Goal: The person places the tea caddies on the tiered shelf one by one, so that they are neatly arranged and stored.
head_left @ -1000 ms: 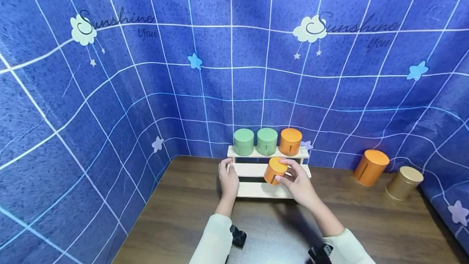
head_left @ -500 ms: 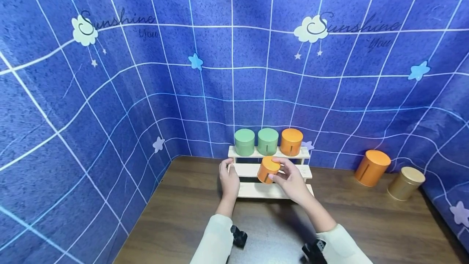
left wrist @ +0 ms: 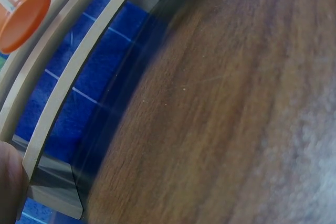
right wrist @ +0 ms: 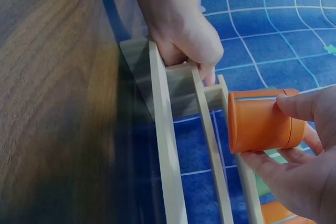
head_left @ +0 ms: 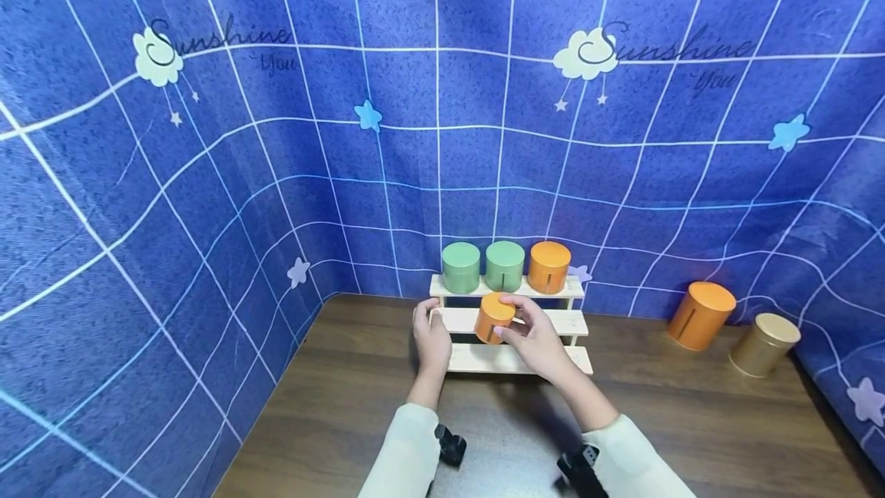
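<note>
My right hand [head_left: 541, 342] pinches a small orange canister [head_left: 492, 321] by its side, thumb low and fingers near the lid. The canister hangs tilted over the middle step of a three-step wooden display shelf [head_left: 477, 360], toward its left half. At the shelf's left end my left hand [head_left: 432, 340] grips the frame; the right wrist view shows its fingers curled [right wrist: 197, 43] around the wood. On the top step stand two green canisters, one at the left [head_left: 461, 269] and one in the middle [head_left: 505, 269], with another orange canister [head_left: 549, 269] at the right.
Farther right on the wooden table [head_left: 332, 406] stand a larger orange canister [head_left: 701, 317] and a gold canister [head_left: 764, 346]. A blue patterned cloth [head_left: 387, 214] hangs behind the shelf and along both sides.
My right hand has carried the orange canister leftward and slightly up, from right of the shelf's middle to left of it. The left hand stays at the shelf's end.
</note>
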Available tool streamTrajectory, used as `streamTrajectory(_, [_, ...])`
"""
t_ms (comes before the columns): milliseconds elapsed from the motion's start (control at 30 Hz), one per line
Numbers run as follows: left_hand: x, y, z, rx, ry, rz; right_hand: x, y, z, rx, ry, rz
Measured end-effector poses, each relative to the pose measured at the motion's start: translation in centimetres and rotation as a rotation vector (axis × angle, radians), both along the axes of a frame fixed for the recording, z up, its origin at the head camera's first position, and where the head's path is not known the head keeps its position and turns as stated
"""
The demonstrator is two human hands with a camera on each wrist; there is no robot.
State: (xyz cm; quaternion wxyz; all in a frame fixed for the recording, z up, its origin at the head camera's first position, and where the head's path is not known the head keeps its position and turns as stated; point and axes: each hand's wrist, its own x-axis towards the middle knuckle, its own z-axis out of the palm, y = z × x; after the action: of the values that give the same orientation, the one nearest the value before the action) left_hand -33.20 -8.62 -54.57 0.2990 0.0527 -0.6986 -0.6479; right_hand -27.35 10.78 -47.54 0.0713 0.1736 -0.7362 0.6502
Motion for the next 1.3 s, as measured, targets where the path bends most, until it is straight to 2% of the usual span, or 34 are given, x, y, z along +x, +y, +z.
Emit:
streamTrajectory(233, [0.0,0.1,-0.1,0.004,0.008,-0.005,-0.4,-0.8,-0.6,0.027,0.020,0.006])
streamTrajectory(467, [-0.2,-0.1,0.0,0.011,0.020,-0.003,-0.6,-1.7,-0.4,0.023,0.042,0.028])
streamTrajectory(667, [-0.1,-0.1,0.1,0.008,0.009,0.002,-0.8,-2.3,-0.5,0.038,0.025,0.021])
streamTrajectory(933, [0.0,-0.1,0.0,0.006,-0.003,-0.001,-1.1,-2.9,-1.1,0.073,0.070,0.021])
streamTrajectory(1100, [0.0,0.0,0.0,-0.017,-0.014,0.006,-1.5,-3.2,-1.4,0.131,0.107,-0.014])
streamTrajectory(1300, [0.0,0.0,0.0,-0.008,-0.015,0.001,-1.6,-3.7,-1.8,0.163,0.087,-0.048])
